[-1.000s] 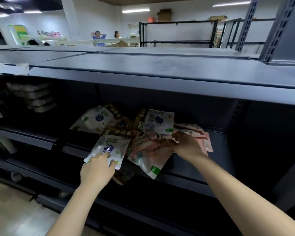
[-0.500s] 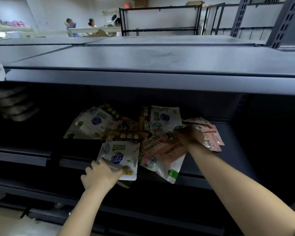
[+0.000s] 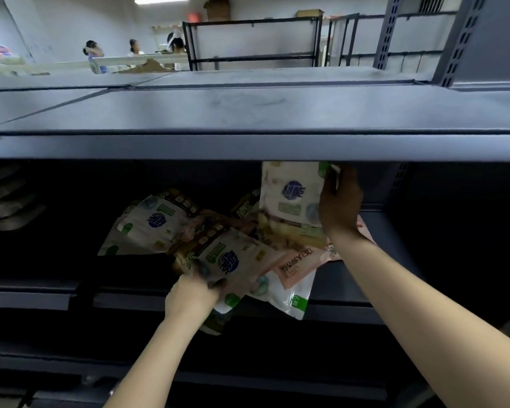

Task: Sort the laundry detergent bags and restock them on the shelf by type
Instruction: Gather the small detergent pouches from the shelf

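1. Pouches of soft white plastic with a blue round logo lie jumbled on the dark grey metal shelf (image 3: 351, 287), mixed with a flat pink pouch (image 3: 299, 265).
2. Right hand (image 3: 340, 206) holds one upright white pouch (image 3: 290, 198); its fingers curl round the pouch's right edge.
3. Left hand (image 3: 190, 297) grips the lower end of a tilted white pouch (image 3: 233, 259), thumb on top.
4. Logo characters are too blurred to read.

Two bare forearms come in from the bottom edge of the head view, slim and smooth, with no sleeve on either up to where the picture cuts them off. The left hand (image 3: 193, 298) and the right hand (image 3: 340, 201) wear no gloves. The wrists carry no watch or band.
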Demonstrator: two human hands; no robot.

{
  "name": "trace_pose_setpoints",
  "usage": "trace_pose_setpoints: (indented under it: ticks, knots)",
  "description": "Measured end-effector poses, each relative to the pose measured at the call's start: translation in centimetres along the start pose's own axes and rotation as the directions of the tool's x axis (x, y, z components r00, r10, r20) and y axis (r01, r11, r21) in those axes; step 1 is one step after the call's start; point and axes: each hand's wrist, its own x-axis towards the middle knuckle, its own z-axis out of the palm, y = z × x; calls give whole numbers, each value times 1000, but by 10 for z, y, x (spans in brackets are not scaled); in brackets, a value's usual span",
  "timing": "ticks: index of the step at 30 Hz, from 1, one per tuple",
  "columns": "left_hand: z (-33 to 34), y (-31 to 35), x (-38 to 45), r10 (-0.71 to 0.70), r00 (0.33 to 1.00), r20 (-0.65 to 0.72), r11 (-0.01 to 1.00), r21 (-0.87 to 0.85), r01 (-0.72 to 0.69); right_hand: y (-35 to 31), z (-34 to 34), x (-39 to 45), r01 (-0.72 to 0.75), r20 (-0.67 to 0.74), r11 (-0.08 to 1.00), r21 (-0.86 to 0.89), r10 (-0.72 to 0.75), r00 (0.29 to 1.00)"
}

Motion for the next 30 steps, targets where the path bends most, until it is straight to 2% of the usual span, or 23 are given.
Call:
trace_pose_setpoints:
  ticks: [3, 5, 7, 8, 10, 12, 13, 15, 16, 19, 22, 25, 28, 30]
  knots:
    - [-1, 19, 7, 149, 989, -22, 985, 87, -147, -3, -15, 5, 90, -43, 995, -40, -92, 995]
    - [-5, 32, 13, 257, 964, -73, 938, 260, -230, 1, -24, 5, 186, -11, 981, -62, -187, 982]
    - [-6, 39, 24, 300, 952, -55, 913, 307, -270, 8, -32, -1, 235, 55, 971, -54, -232, 971]
    - [-8, 42, 28, 346, 938, -10, 901, 284, -329, 11, -35, -6, 220, 95, 975, -40, -216, 972]
    - [-9, 50, 39, 501, 863, 62, 830, 249, -499, 15, -41, -13, 152, 153, 988, -19, -147, 977]
    - [-5, 57, 46, 567, 814, 126, 776, 250, -579, 22, -46, -16, 64, 158, 998, -2, -63, 985]
    - [-2, 57, 51, 569, 811, 134, 780, 223, -584, 25, -49, -16, 18, 167, 1000, -3, -18, 986]
    - [6, 57, 59, 485, 859, 162, 847, 158, -508, 33, -53, -14, -85, 209, 996, -29, 89, 974]
    - [9, 56, 62, 477, 863, 165, 849, 168, -501, 37, -55, -13, -140, 226, 990, -30, 143, 964]
    - [10, 59, 65, 563, 815, 137, 767, 279, -577, 46, -59, -11, -326, 286, 944, 52, 298, 911]
    - [0, 60, 63, 575, 804, 152, 738, 327, -590, 53, -61, -12, -442, 335, 895, 51, 402, 852]
    - [-12, 55, 62, 585, 795, 160, 683, 432, -589, 60, -61, -17, -466, 316, 884, -43, 455, 833]
    - [-31, 58, 52, 536, 837, 113, 716, 464, -522, 55, -64, -21, -432, 259, 896, -105, 444, 857]
    - [-43, 61, 41, 522, 850, 72, 734, 470, -491, 44, -67, -23, -393, 219, 918, -62, 396, 891]
